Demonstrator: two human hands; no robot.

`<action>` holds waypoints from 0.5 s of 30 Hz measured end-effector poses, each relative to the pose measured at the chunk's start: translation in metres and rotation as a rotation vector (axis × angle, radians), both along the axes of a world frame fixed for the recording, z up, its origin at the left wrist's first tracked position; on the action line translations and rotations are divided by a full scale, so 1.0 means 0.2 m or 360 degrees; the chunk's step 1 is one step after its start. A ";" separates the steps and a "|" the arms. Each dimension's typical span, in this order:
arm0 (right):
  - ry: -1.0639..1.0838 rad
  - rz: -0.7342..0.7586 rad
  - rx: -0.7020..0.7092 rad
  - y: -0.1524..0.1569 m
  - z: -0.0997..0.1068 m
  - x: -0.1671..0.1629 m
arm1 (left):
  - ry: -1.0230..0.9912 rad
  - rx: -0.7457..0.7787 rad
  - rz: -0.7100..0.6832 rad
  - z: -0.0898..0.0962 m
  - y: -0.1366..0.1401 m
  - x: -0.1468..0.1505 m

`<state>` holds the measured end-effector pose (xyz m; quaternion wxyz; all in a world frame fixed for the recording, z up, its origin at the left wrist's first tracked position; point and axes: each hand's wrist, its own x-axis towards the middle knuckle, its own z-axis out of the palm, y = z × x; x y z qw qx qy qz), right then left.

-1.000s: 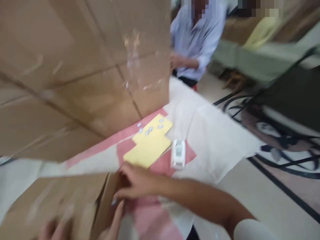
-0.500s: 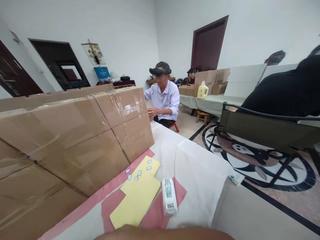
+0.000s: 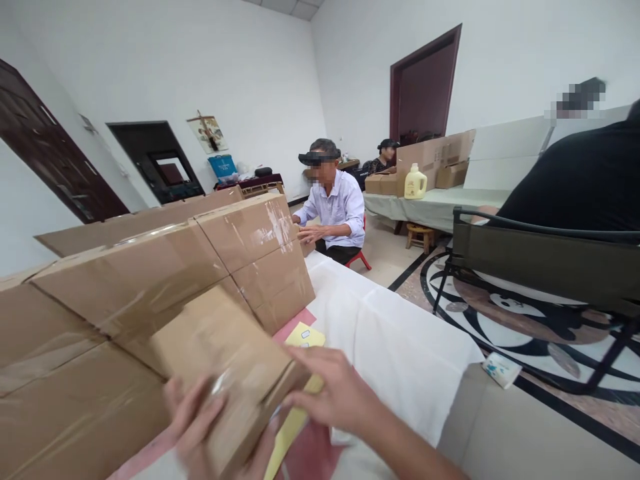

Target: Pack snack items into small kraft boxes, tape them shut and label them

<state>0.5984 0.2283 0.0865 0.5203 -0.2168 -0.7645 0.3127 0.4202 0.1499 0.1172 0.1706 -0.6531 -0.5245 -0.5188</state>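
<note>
A small cardboard box (image 3: 225, 353), blurred by motion and tilted, is held up in front of me above the table. My left hand (image 3: 200, 413) grips it from below, with fingers across its near face and the thumb at its lower edge. At the box's right end is my right hand (image 3: 335, 387), its fingers and thumb closed round the corner. Under the box, yellow sheets (image 3: 305, 335) with small blue-edged stickers show only in part. The white tape dispenser seen earlier is hidden behind my hands.
Stacked, taped cartons (image 3: 150, 273) form a wall at the left. A white cloth (image 3: 380, 333) covers the table. Across it sits a person in a light shirt (image 3: 340, 207). A folding chair (image 3: 545, 267) with a person in black stands at the right, and a small packet (image 3: 501, 370) lies by the table edge.
The small cardboard box has come into view, held by both hands; before, only part of a forearm showed at the bottom. The box and hands now cover the dispenser and most yellow sheets.
</note>
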 end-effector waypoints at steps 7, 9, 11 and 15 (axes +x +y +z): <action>-0.0452 -0.1015 -0.0056 0.37 -0.04 0.70 | -0.0426 -0.0520 -0.1113 -0.32 0.84 0.51; -0.0738 -0.1119 -0.0147 0.50 -0.11 0.79 | -0.0388 -0.0613 -0.1254 -0.45 1.05 0.60; -0.0849 -0.1142 -0.0224 0.63 -0.20 0.82 | -0.0317 -0.0618 -0.1292 -0.55 1.21 0.65; -0.0387 -0.1228 -0.0323 0.80 -0.43 0.73 | -0.0217 -0.0588 -0.1261 -0.61 1.43 0.62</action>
